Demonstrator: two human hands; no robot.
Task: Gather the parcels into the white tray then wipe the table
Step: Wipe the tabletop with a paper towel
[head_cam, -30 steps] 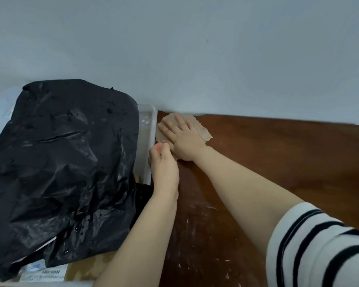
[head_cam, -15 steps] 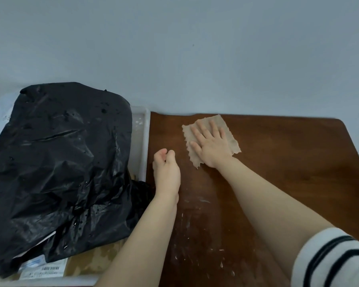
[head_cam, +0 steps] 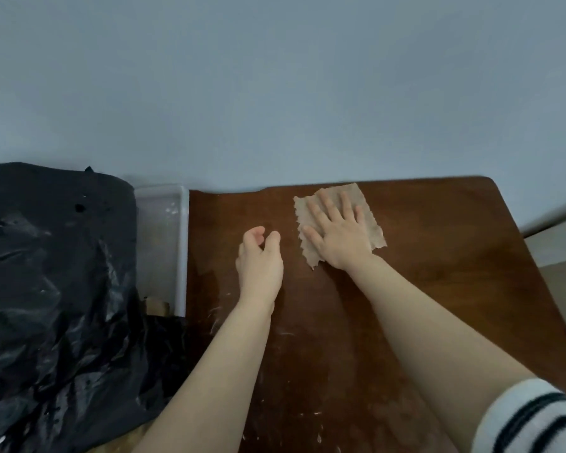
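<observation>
My right hand (head_cam: 339, 235) lies flat, fingers spread, pressing a torn brownish paper towel (head_cam: 371, 230) onto the brown wooden table (head_cam: 438, 273) near its far edge. My left hand (head_cam: 258, 259) hovers to the left of it over the table, fingers loosely curled, holding nothing. A large black plastic parcel (head_cam: 53, 289) fills the white tray (head_cam: 182, 243) at the left and hangs over its near side.
A pale blue wall runs along the table's far edge. White scuffs and crumbs (head_cam: 294, 403) mark the near part of the table. The table's right edge drops off to a light floor (head_cam: 562, 279).
My right hand has slid the paper towel to the right along the far edge, away from the tray. My left hand has drifted right and its fingers have loosened.
</observation>
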